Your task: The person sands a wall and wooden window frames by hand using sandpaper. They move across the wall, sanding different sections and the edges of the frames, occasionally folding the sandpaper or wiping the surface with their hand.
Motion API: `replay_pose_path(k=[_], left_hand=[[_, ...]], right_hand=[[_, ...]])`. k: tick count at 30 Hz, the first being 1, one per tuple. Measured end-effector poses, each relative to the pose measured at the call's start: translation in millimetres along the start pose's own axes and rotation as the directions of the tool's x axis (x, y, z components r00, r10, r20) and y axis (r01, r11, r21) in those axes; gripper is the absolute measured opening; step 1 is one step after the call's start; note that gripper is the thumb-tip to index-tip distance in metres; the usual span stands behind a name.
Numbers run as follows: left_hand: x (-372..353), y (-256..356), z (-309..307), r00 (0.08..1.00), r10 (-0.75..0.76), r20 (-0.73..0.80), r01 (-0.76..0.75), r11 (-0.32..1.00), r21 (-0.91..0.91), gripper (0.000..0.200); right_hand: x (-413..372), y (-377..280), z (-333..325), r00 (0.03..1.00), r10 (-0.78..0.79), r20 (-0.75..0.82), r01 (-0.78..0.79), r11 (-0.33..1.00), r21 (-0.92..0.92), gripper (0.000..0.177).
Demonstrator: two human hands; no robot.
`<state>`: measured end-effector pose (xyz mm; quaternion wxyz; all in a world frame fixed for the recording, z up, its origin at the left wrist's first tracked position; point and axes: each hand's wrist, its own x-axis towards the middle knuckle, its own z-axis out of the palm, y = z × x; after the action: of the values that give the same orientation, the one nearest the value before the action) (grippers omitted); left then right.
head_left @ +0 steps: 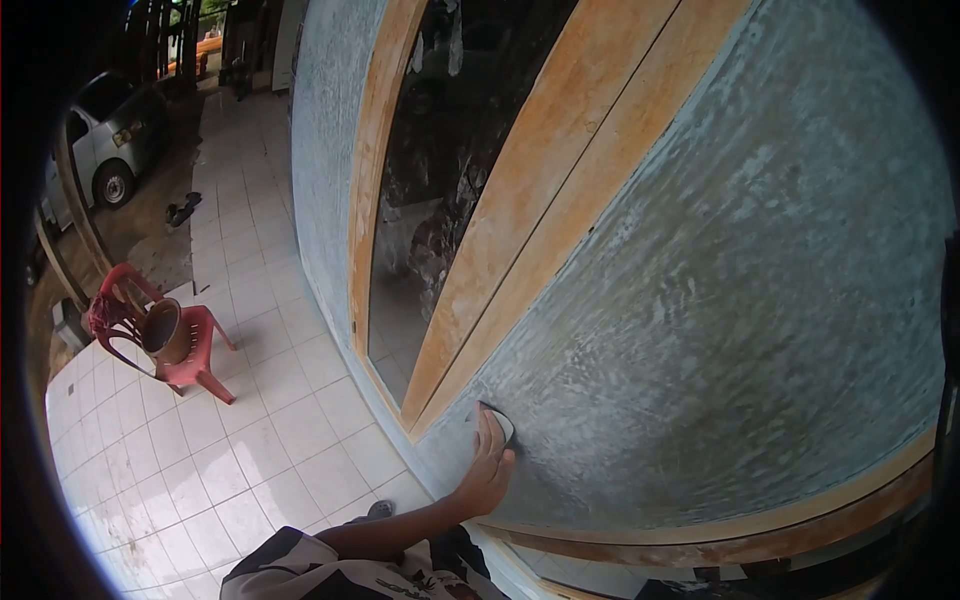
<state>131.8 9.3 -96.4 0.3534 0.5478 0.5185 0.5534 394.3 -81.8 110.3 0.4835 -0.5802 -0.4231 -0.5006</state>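
Note:
My left hand (485,468) reaches up from the bottom against the blue-grey, streaky wall (690,340). Its fingers are closed over a small flat pad (506,424) with a pale face and a dark rim, which lies against the wall. I cannot make out exactly what kind of pad it is, since the fingers cover part of it. Just above the hand is the lower corner of an orange-brown wooden window frame (530,250). My right hand is out of view.
A red plastic chair (200,350) on the white tiled floor (290,400) holds a brown bucket (167,335), with a dark red cloth (105,313) over its armrest. Farther off are dark footwear (183,210) and a silver vehicle (120,140). Another wooden frame (800,510) runs along the lower right.

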Motion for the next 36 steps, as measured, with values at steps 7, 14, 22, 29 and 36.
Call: replay_pose_path(k=[7,14,22,29,36], left_hand=[[21.1,-30.8,-15.2,0.991,-0.076,-0.111,0.075,0.997,-0.012,0.070],[28.2,-21.9,-24.9,0.987,-0.097,-0.129,0.086,0.992,-0.095,0.068],[10.7,-27.0,-0.4,0.952,-0.229,-0.204,0.228,0.973,-0.027,0.071],[0.6,-27.6,15.9,0.918,-0.145,-0.370,0.138,0.989,-0.045,0.060],[21.6,-45.1,-35.3,0.925,-0.320,-0.204,0.295,0.945,-0.141,0.070]], right_hand=[[-8.0,2.6,-1.3,0.997,-0.006,0.071,0.004,1.000,0.023,0.080],[-23.3,17.4,-0.6,0.992,0.020,0.127,-0.026,0.998,0.049,0.081],[-39.0,46.6,8.9,0.979,0.075,0.190,-0.093,0.992,0.085,0.082],[-41.5,91.8,7.4,0.968,0.064,0.243,-0.094,0.989,0.112,0.082],[-54.7,122.7,-2.3,0.957,0.050,0.287,-0.090,0.988,0.128,0.083]])
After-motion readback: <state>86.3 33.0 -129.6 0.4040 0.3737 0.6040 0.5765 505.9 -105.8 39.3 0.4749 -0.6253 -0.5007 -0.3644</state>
